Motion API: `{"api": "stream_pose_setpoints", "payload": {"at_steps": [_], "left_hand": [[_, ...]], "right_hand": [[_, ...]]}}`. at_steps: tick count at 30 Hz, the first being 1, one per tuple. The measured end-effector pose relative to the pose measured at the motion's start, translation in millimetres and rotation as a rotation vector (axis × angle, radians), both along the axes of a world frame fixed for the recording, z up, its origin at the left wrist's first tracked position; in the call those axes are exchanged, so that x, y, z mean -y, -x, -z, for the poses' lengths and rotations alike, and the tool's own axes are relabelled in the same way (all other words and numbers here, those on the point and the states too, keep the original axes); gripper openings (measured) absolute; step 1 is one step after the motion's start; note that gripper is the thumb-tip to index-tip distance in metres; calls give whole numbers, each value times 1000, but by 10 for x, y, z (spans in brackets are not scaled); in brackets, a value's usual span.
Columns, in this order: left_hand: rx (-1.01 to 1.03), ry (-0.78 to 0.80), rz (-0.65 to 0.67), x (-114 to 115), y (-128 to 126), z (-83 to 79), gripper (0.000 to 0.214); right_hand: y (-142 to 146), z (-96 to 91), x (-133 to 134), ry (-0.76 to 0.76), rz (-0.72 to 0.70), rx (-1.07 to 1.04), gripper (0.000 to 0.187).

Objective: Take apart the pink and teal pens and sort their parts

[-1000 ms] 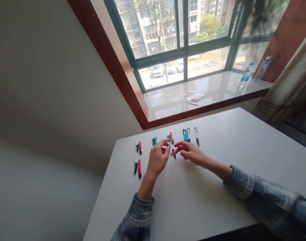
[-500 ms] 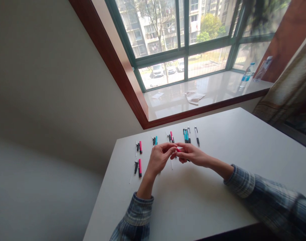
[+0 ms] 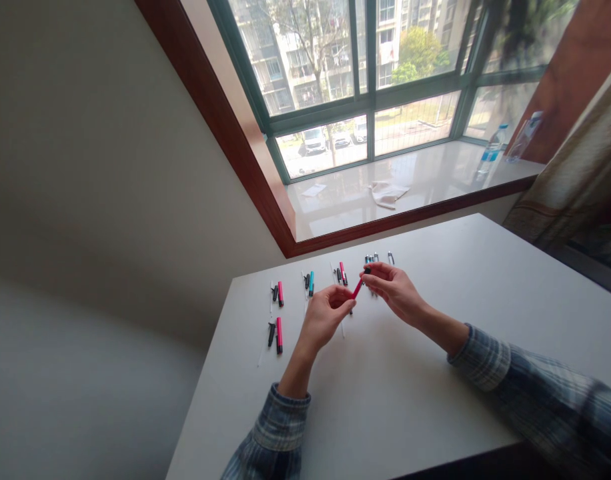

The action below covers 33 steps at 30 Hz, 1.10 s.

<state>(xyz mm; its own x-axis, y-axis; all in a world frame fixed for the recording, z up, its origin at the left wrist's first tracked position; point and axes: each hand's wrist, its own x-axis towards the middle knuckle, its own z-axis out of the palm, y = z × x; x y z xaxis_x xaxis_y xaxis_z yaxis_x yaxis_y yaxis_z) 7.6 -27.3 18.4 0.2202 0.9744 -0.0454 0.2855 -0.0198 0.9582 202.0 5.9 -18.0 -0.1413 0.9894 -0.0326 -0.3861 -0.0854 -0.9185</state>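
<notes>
Red pen barrel (image 3: 358, 288) sits pinched in the right hand (image 3: 393, 290), black end up, over the white table (image 3: 385, 400); the left hand (image 3: 325, 317), fingers curled, lies beside its lower end, any contact unclear. A loosening grip could drop the barrel among the parts. Lying on the table are three other red barrels (image 3: 279, 335), one teal barrel (image 3: 311, 283) and four black parts (image 3: 271, 335); pens (image 3: 378, 259) behind the right hand are too hidden to count.
</notes>
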Motion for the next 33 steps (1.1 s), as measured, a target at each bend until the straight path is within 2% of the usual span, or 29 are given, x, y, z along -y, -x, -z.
{"api": "stream_pose_setpoints", "payload": {"at_steps": [3,7,15,22,27,33], "left_hand": [[33,31,9,-10,-19,41,25],[42,44,16,-19,-16,32,27],[13,-20,-55,-6,21,-75,24],[-40,-46,-86,-34,71,-60,22],[-127,-66,-81,-18,62,-78,22],[-423,-253,-79,3,90,-111,20]], "right_hand": [[9,-33,8,-48,-2,12,46],[7,-62,11,-38,12,26,46],[-4,-50,-11,-14,32,-17,46],[-9,-51,-31,-2,97,-20,47],[-16,-9,-29,-12,62,56,45],[-12,36,-21,-73,23,167,45]]}}
